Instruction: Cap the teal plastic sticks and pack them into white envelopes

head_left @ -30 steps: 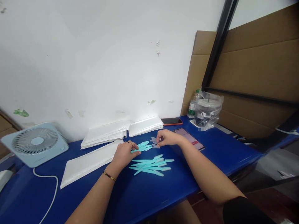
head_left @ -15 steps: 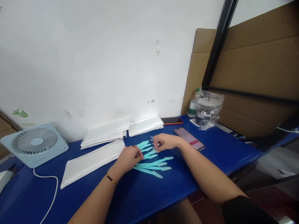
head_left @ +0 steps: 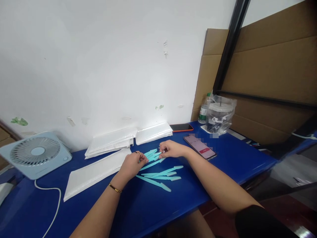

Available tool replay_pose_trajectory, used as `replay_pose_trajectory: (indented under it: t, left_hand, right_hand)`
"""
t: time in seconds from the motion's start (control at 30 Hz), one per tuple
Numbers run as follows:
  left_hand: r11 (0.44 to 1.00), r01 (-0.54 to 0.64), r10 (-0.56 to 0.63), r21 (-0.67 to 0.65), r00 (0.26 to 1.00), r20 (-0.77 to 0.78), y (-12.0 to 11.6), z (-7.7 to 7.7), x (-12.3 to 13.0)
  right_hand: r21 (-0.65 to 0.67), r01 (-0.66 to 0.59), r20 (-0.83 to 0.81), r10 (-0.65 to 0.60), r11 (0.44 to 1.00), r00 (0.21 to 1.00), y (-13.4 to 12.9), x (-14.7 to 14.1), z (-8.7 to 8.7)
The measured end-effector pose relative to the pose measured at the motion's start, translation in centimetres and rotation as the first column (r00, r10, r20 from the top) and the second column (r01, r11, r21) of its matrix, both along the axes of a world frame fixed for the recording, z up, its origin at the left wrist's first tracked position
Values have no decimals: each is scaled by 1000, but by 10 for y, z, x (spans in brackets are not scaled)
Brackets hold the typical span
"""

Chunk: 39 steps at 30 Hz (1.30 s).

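Several slim turquoise eyebrow razors (head_left: 158,184) with pale covered ends lie fanned out on the blue table (head_left: 183,201). My left hand (head_left: 133,164) is closed at the left ends of the upper razors, thumb and fingers pinched on them. Across from it, my right hand (head_left: 170,148) pinches the right end of a razor in that same upper group. The fingers hide part of this group, so how many razors each hand grips cannot be made out. The lower razors rest loose, untouched, nearer to me.
White padded mailers (head_left: 96,173) lie left of my hands, with two more stacks (head_left: 153,133) along the wall. A blue fan (head_left: 37,153) with a cable stands far left. Two phones (head_left: 200,147), a bottle (head_left: 203,114) and a bagged cup (head_left: 220,114) occupy the right.
My left hand has shifted slightly left and up, and my right hand a little left. The upper razors are bunched closer together between the hands; the lower ones lie nearly as before.
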<state>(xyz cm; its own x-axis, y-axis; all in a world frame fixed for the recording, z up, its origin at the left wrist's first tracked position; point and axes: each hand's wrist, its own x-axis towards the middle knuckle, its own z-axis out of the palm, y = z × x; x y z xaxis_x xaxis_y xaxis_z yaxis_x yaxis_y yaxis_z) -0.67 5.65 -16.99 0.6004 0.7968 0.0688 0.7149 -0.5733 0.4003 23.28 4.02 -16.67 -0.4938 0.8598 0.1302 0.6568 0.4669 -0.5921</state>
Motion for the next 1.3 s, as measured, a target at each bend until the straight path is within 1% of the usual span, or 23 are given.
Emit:
replay_pose_trajectory:
  t: [0.1,0.2,0.27,0.3,0.33,0.4,0.5,0.57,0.63,0.73,0.8,0.9,1.0,1.07,1.1,1.13,1.2,1.23,1.3]
  left_hand:
    - [1000,-19,19,-1,1000,5,3,-1,-3]
    - [998,-61,62,31,998,-10,7,-1,-6]
    - [994,-82,83,72,996,-12,8,-1,-6]
    - [992,-84,85,95,996,-10,7,0,-6]
    - [991,-73,75,115,997,-12,6,0,-5]
    - [990,-27,32,140,999,-40,2,1,-1]
    - [986,61,-42,153,991,-124,-4,0,5]
    - [985,79,-54,155,986,-158,-6,-2,9]
    - [986,74,-49,147,984,-171,-7,-4,11]
    - [991,61,-37,121,981,-190,-5,-4,11]
    - [992,51,-27,114,979,-202,-3,-3,9]
    - [991,22,6,133,978,-206,-1,-1,5]
    - [987,-26,57,159,980,-191,0,2,3]
    - [988,-37,61,147,986,-157,-3,3,4]
    - [992,-28,46,126,989,-139,-5,4,5]
    - [995,-9,21,95,992,-123,-7,5,6]
    - [998,44,-41,33,995,-96,-13,5,10]
    - [997,72,-70,10,994,-86,-17,6,11]
    - [992,124,-125,-14,990,-72,-22,5,15]
  right_hand:
    - [-32,25,-36,-26,999,999,3,5,-1]
    - [-52,135,-32,-137,989,990,7,16,-3]
    - [-33,207,-11,-208,978,978,8,21,-3]
    - [-17,221,-2,-221,975,975,8,23,-3]
    - [-2,211,6,-211,977,977,8,24,-2]
    - [10,143,18,-143,990,990,6,22,-2]
    - [-24,34,64,-32,999,997,4,15,-2]
    - [-45,20,98,-16,999,995,3,11,-3]
    - [-67,21,122,-13,998,993,3,8,-5]
    - [-134,12,139,7,991,990,5,8,-7]
    - [-150,20,148,3,988,989,7,12,-7]
    - [-111,71,150,-54,991,987,9,21,-4]
    - [-73,174,127,-164,982,978,6,31,4]
    - [-86,200,124,-189,976,974,0,36,12]
    - [-128,181,138,-164,975,977,-3,38,16]
    - [-195,143,160,-113,970,981,-7,39,19]
    - [-349,59,214,19,935,977,-13,39,21]
    - [-406,29,241,76,913,967,-15,38,21]
    - [-448,-1,290,146,894,946,-16,33,17]
